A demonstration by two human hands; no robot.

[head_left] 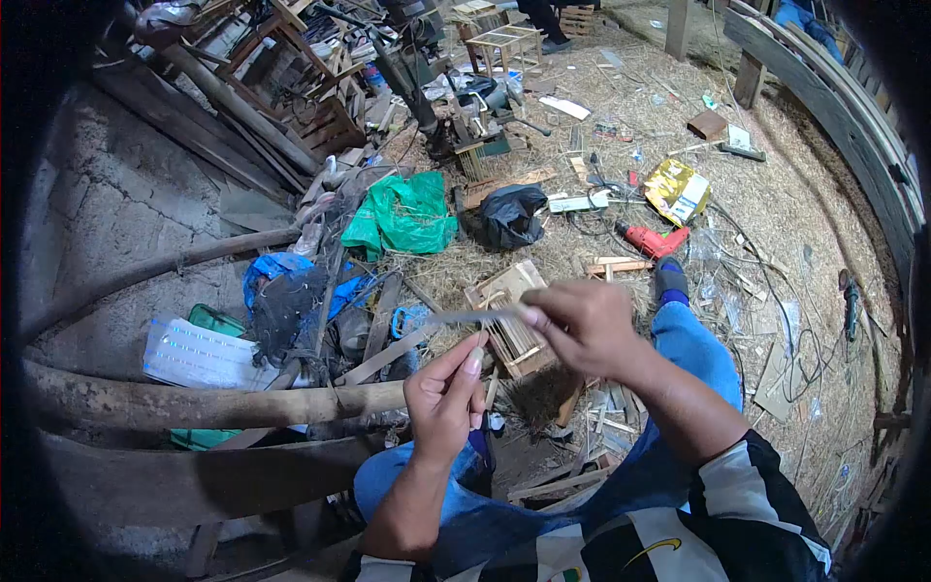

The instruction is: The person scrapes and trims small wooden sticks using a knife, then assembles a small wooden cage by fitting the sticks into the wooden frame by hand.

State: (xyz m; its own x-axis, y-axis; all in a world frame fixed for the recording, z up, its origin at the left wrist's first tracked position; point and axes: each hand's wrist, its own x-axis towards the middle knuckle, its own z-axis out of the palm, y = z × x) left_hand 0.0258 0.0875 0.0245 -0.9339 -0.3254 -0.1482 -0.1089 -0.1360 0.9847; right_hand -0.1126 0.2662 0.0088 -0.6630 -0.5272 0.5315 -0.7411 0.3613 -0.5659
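My left hand (pixel 446 403) is closed in a pinch, with the tip of a thin wooden stick (pixel 483 337) showing above thumb and forefinger. Just above it, my right hand (pixel 587 325) grips a knife (pixel 470 317) whose grey blade, slightly blurred, points left. The blade passes close over the stick's tip. Behind the hands sits a small wooden frame (pixel 525 361) with a row of thin slats, partly covered by my right hand.
A thick wooden pole (pixel 223 407) runs along my left. On the straw-littered ground lie a red power drill (pixel 655 241), a black bag (pixel 512 215), a green plastic bag (pixel 402 215) and a yellow packet (pixel 677 191). An angle grinder (pixel 850 306) and cables lie at right.
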